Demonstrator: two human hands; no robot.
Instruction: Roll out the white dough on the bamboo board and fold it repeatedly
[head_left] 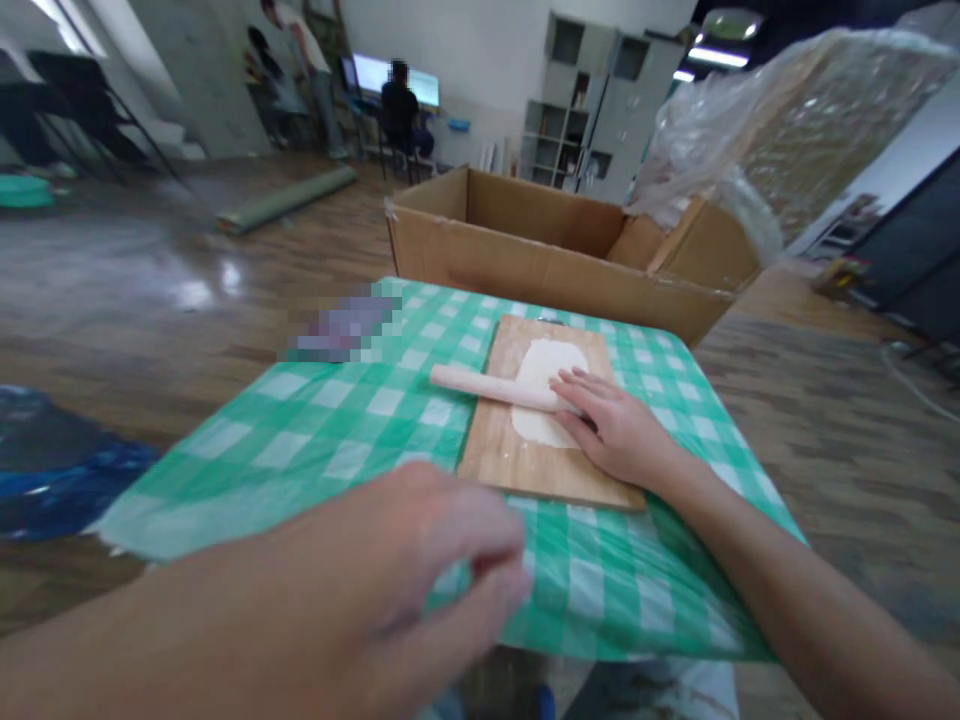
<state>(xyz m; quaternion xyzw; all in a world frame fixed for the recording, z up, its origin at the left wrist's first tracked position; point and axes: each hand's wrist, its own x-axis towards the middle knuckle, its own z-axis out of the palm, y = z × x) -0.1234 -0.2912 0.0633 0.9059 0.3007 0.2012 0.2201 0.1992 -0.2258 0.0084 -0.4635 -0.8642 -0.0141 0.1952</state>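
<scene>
A pale wooden rolling pin lies crosswise over a flattened sheet of white dough. Under the dough is a wooden board, and the pin's left end sticks out past the board's edge. My right hand rests over the pin's right end, fingers on the far side and thumb on the near side. Close to the camera, my left hand hangs above the near part of the table, blurred. Its fingers are curled, with thumb and forefinger together; whatever they may hold cannot be made out.
A green-and-white checked cloth covers the table, with a pixelated item at its far left. Behind stands a large open cardboard box with plastic wrap. A blue plastic bag is at left. Several people are farther back.
</scene>
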